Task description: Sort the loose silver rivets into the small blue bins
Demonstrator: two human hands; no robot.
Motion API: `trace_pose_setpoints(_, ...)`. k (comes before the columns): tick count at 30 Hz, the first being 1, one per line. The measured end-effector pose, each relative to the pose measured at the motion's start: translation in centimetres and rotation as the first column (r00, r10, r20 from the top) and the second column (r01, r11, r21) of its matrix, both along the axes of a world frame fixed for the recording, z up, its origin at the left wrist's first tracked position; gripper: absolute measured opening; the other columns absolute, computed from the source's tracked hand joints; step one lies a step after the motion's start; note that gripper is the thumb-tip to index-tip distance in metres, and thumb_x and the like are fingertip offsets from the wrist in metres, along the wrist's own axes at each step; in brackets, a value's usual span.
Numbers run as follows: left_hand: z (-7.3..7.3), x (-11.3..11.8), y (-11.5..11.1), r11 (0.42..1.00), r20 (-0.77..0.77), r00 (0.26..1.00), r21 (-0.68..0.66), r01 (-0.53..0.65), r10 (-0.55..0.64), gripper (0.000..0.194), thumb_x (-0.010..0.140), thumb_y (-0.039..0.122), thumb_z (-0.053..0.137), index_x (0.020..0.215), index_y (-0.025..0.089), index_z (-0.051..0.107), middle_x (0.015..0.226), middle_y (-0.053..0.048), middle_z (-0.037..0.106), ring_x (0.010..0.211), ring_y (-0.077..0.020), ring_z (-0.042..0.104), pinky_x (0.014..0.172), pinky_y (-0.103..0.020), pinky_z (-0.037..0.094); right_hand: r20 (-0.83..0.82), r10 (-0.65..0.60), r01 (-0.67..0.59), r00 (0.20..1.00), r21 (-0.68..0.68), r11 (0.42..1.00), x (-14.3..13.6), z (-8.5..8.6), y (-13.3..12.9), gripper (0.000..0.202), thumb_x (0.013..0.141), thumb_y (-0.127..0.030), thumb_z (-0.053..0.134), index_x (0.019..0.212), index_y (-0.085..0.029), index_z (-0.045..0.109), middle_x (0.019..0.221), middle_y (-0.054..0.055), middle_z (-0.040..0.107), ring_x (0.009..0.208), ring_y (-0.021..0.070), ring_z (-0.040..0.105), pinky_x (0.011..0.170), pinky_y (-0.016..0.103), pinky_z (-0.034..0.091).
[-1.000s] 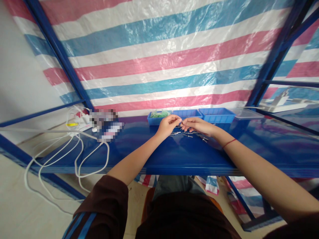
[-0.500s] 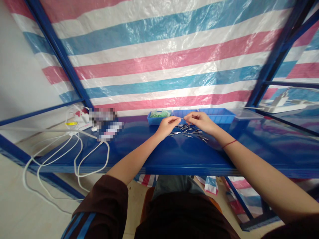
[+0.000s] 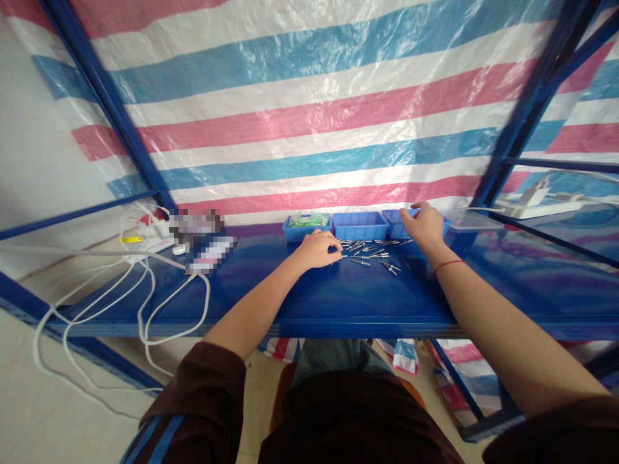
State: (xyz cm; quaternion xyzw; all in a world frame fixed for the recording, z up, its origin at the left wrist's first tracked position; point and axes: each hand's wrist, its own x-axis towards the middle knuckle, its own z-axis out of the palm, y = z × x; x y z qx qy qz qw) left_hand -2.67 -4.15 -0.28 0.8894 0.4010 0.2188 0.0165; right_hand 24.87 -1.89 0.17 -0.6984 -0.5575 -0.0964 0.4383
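Several thin metal pieces lie scattered on the blue table. My left hand is at the left edge of that pile, thumb and forefinger curled together around something I cannot make out. Over the front of the right blue bin is my right hand, its thumb and fingers apart and nothing visible between them. The middle blue bin stands between the hands, farther back. Beside it, the left blue bin holds a bag with green contents.
A clear plastic lid lies right of the bins. White cables and a power strip occupy the left end, near a blurred-out object. Blue frame posts rise at both sides, with a striped sheet behind.
My hands have moved apart. The right went right to the right bin and its fingers opened; the left moved slightly down and left to the metal pieces. More of the pile shows.
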Motion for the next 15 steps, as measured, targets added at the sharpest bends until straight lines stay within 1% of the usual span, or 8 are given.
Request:
trace_pose_setpoints(3, -0.1, 0.0, 0.0, 0.996, -0.038, 0.997, -0.051, 0.066, -0.068, 0.019, 0.073, 0.037, 0.059, 0.082, 0.025, 0.072, 0.094, -0.004, 0.065, 0.091, -0.0234, 0.054, 0.084, -0.035, 0.042, -0.071, 0.047, -0.047, 0.996, -0.007, 0.999, -1.1, 0.3, -0.4, 0.040, 0.075, -0.035, 0.049, 0.104, -0.010, 0.061, 0.083, 0.014, 0.064, 0.077, 0.0267, 0.058, 0.072, 0.037, 0.041)
trace_pose_setpoints(5, -0.3, 0.2, 0.0, 0.993, -0.010, 0.995, -0.061, 0.097, -0.098, 0.018, 0.075, 0.035, 0.058, 0.080, 0.023, 0.071, 0.090, -0.004, 0.065, 0.087, -0.0207, 0.055, 0.083, -0.033, 0.042, -0.085, 0.145, -0.148, 0.986, -0.035, 0.988, -2.3, 0.6, -1.0, 0.035, 0.074, -0.035, 0.051, 0.098, -0.013, 0.063, 0.082, 0.013, 0.065, 0.074, 0.0249, 0.057, 0.071, 0.036, 0.041)
trace_pose_setpoints(7, -0.5, 0.3, 0.0, 0.992, 0.025, 0.994, -0.050, 0.112, -0.110, 0.016, 0.078, 0.032, 0.056, 0.079, 0.022, 0.069, 0.086, -0.004, 0.065, 0.084, -0.0192, 0.056, 0.082, -0.031, 0.041, -0.092, 0.249, -0.256, 0.964, -0.074, 0.964, -3.4, 0.8, -1.6, 0.027, 0.073, -0.034, 0.052, 0.089, -0.015, 0.065, 0.080, 0.011, 0.065, 0.072, 0.0231, 0.057, 0.070, 0.034, 0.041)
trace_pose_setpoints(9, -0.7, 0.4, 0.0, 0.994, 0.039, 0.994, -0.029, 0.104, -0.103, 0.015, 0.079, 0.030, 0.055, 0.080, 0.021, 0.067, 0.085, -0.004, 0.065, 0.084, -0.0195, 0.057, 0.081, -0.032, 0.041, -0.079, 0.383, -0.390, 0.920, -0.115, 0.914, -4.5, 0.8, -2.2, 0.021, 0.074, -0.032, 0.052, 0.080, -0.017, 0.065, 0.079, 0.009, 0.066, 0.071, 0.0216, 0.057, 0.069, 0.033, 0.040)
trace_pose_setpoints(12, -1.0, 0.5, 0.1, 0.997, 0.005, 0.997, -0.014, 0.078, -0.078, 0.015, 0.082, 0.027, 0.052, 0.085, 0.023, 0.066, 0.088, -0.003, 0.065, 0.087, -0.0209, 0.057, 0.081, -0.034, 0.041, -0.025, 0.587, -0.580, 0.810, -0.190, 0.792, -5.8, 0.6, -2.8, 0.021, 0.075, -0.032, 0.051, 0.075, -0.017, 0.065, 0.076, 0.006, 0.066, 0.068, 0.0192, 0.056, 0.067, 0.031, 0.040)
trace_pose_setpoints(15, -1.0, 0.7, 0.1, 0.998, -0.034, 0.998, -0.026, 0.058, -0.059, 0.017, 0.083, 0.025, 0.051, 0.092, 0.023, 0.065, 0.093, -0.004, 0.066, 0.093, -0.0218, 0.058, 0.081, -0.034, 0.042, 0.011, 0.701, -0.674, 0.713, -0.264, 0.690, -6.8, 0.3, -3.1, 0.022, 0.075, -0.031, 0.050, 0.076, -0.017, 0.067, 0.075, 0.004, 0.067, 0.067, 0.0171, 0.056, 0.066, 0.029, 0.039)
